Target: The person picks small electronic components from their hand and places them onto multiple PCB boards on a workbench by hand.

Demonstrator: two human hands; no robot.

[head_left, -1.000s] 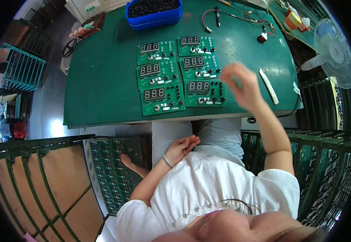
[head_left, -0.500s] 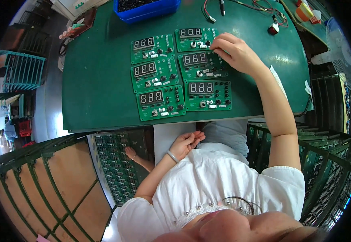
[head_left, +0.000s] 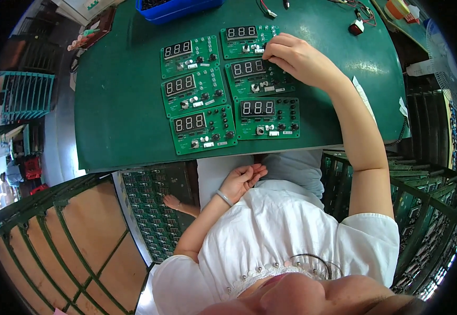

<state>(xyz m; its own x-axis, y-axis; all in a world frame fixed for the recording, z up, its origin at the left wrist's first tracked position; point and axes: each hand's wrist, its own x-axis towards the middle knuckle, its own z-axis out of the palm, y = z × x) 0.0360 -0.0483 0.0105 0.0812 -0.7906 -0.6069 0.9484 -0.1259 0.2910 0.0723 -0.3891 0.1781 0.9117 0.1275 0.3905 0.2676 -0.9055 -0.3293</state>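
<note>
Six would be beyond a count here, so several green circuit boards with three-digit displays lie in two columns on the green table. At the far right board (head_left: pixel 232 50), my right hand (head_left: pixel 299 58) has thumb and fingers pinched by its lower right corner. Whatever they pinch is hidden. That hand also overhangs the middle right board (head_left: pixel 243 86). The near right board (head_left: pixel 249 128) and near left board (head_left: pixel 186 140) carry rows of small black round parts. Pale LEDs show on the far left board (head_left: pixel 171 65). My left hand (head_left: pixel 241 182) rests palm up over my lap, fingers curled; its contents are unclear.
A blue bin (head_left: pixel 178 13) of small black parts stands at the table's far edge. Wires with a red switch (head_left: pixel 355 27) lie at the far right. Racks of boards (head_left: pixel 422 210) stand at my right, and a board-filled tray (head_left: pixel 149 220) is at lower left.
The boards and table sit slightly further left and higher in the view. My right hand's fingertips have shifted a little left along the far right board. My left hand has turned slightly, still curled.
</note>
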